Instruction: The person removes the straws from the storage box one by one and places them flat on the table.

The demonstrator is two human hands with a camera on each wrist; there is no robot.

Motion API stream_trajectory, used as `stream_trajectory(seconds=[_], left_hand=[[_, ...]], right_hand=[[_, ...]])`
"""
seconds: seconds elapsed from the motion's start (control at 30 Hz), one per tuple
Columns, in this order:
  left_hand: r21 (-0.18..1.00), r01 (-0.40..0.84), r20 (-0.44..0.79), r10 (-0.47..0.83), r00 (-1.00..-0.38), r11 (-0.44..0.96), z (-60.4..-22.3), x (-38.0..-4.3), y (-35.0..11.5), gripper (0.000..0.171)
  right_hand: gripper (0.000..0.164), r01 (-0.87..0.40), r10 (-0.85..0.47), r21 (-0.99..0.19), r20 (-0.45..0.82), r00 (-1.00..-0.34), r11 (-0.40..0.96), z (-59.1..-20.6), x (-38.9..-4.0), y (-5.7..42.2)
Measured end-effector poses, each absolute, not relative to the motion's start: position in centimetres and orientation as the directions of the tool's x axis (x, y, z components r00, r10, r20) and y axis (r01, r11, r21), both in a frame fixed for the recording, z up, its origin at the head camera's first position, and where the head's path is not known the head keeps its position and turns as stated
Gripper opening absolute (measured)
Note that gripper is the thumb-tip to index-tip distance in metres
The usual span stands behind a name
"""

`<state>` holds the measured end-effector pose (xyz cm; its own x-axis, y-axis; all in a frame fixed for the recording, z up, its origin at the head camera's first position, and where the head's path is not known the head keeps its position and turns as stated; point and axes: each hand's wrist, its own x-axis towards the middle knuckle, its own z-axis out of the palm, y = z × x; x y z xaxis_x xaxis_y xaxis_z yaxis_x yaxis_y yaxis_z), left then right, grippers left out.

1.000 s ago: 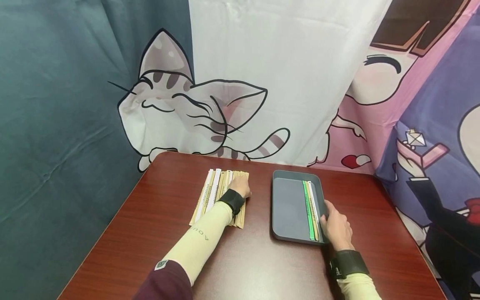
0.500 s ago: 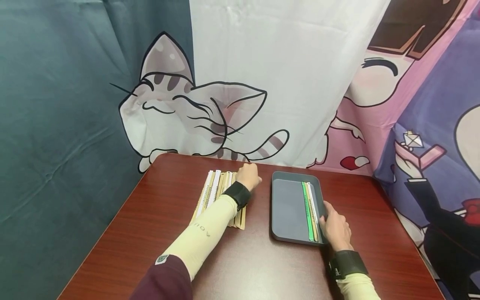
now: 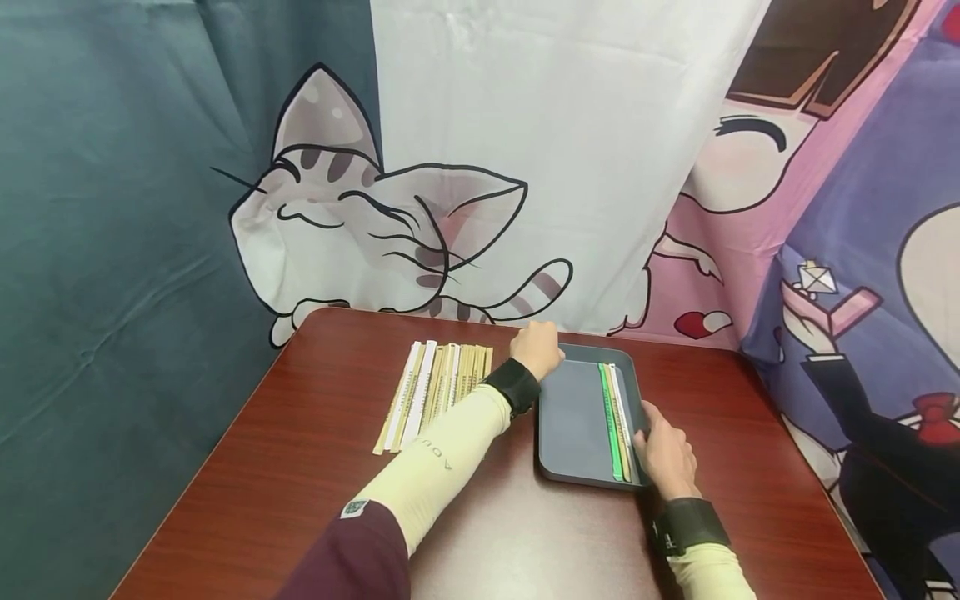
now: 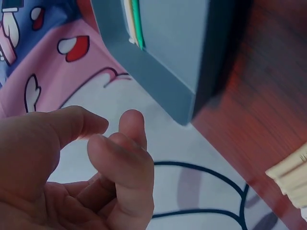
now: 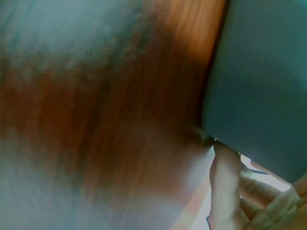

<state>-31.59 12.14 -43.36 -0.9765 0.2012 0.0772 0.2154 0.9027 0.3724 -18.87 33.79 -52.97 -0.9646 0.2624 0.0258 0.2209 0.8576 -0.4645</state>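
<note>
My left hand (image 3: 537, 350) is over the far left corner of the dark grey tray (image 3: 573, 417). In the left wrist view its fingers (image 4: 125, 165) are loosely bent, the thumb is apart from them, and nothing shows between them. My right hand (image 3: 667, 454) grips the tray's right wall, thumb at the inner side and fingers outside. Along that wall inside the tray lie a green strip (image 3: 611, 421), a tan one and a white one, all long and thin. Several tan and white strips with small printed marks lie side by side as a bundle (image 3: 427, 387) left of the tray.
The reddish-brown table (image 3: 285, 467) carries both the tray and the bundle. Its far edge meets a printed cloth (image 3: 465, 100) with a cartoon cat. A teal cloth (image 3: 120, 250) hangs along the left side. My left forearm (image 3: 427, 467) reaches across the table's middle.
My left hand has moved right, from over the right end of the bundle to the tray's far left corner. The right hand stays at the tray's wall.
</note>
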Motion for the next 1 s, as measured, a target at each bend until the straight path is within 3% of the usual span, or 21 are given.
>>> stream_trajectory(seconds=[0.2,0.57,0.83,1.0], left_hand=[[0.329,0.225,0.049,0.221,-0.974,0.917,-44.1,-31.1,15.0,0.022],[0.287,0.288,0.010,0.297,-0.955,0.914,-46.3,-29.9,19.6,0.011],[0.278,0.276,-0.055,0.302,-0.952,0.920,-48.2,-29.0,21.7,0.020],[0.288,0.268,-0.063,0.298,-0.953,0.919,-49.6,-28.9,22.7,0.017]], right_hand=[[0.058,0.217,0.256,-0.464,0.022,-0.967,0.859,-53.0,-19.0,33.8],[0.059,0.238,0.285,-0.466,0.030,-0.958,0.852,-53.0,-19.1,33.4],[0.058,0.243,0.293,-0.466,0.037,-0.955,0.851,-53.2,-19.1,33.4],[0.059,0.248,0.301,-0.464,0.042,-0.953,0.850,-53.1,-19.1,33.7]])
